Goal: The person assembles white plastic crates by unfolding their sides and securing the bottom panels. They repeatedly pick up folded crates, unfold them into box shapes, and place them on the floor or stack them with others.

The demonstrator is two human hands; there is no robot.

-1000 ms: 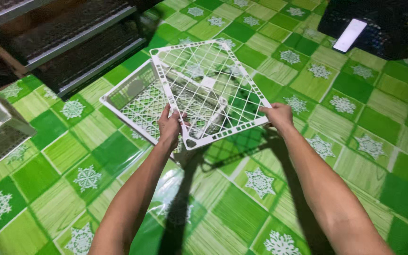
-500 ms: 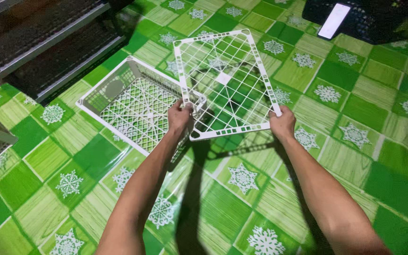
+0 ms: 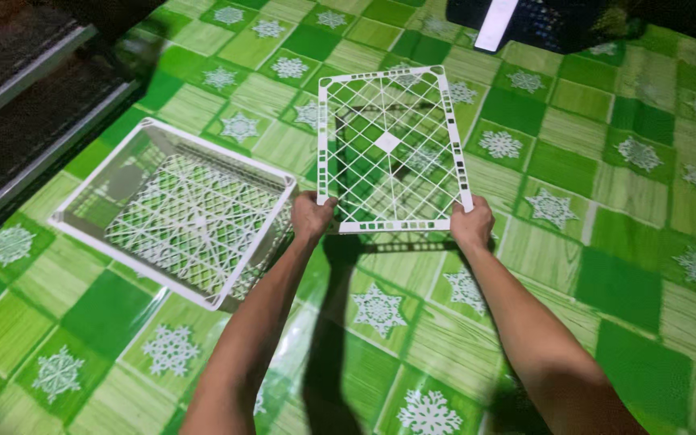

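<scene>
White plastic grid panel (image 3: 391, 147), light and stiff, somewhat brittle, held flat above the green floor mat (image 3: 606, 242). Left hand (image 3: 312, 216) and right hand (image 3: 471, 223) clamped on its near corners. Matching basket (image 3: 175, 211) at nine o'clock.

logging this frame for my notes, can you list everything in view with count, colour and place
lattice panel: one, white, flat, held up above the floor at centre, gripped by its near corners
lattice basket: one, white, open side up, on the floor left of the panel
floor mat: one, green checks with white snowflakes, covering the floor
steps: dark with pale edges, top left
phone-like slab: one, pale, lying on a dark thing at the top edge
left hand: one, grip on the panel's near left corner
right hand: one, grip on the panel's near right corner
</scene>
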